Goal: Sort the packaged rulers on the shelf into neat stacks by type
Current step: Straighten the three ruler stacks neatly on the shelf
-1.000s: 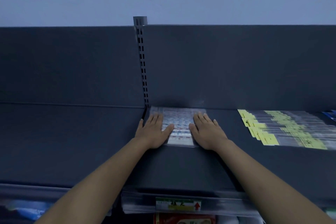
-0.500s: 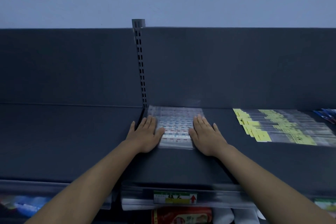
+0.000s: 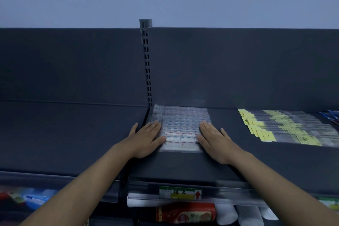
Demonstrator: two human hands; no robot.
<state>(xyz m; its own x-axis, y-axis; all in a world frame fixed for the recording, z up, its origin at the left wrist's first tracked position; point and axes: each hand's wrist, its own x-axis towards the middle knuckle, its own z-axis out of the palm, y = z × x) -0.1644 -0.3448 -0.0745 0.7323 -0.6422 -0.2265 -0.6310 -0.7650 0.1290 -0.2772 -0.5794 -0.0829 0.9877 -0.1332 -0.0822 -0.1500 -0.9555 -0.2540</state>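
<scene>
A row of clear-packaged rulers with red and blue markings [image 3: 180,128] lies on the dark shelf [image 3: 183,163] against the back corner by the slotted upright. My left hand [image 3: 146,138] lies flat, fingers straight, against the row's left end. My right hand [image 3: 214,140] lies flat against its right end. Further right, a second group of packaged rulers with yellow labels [image 3: 282,126] is fanned out on the same shelf.
A slotted metal upright [image 3: 147,64] divides the back panel. Blue packets [image 3: 331,115] show at the far right edge. A price label [image 3: 180,192] sits on the shelf's front rail; red and white goods [image 3: 185,213] lie on the shelf below.
Both hands have stayed flat at the ends of the red-and-blue ruler row. The view has shifted slightly, and the hands have moved a little apart along the row.
</scene>
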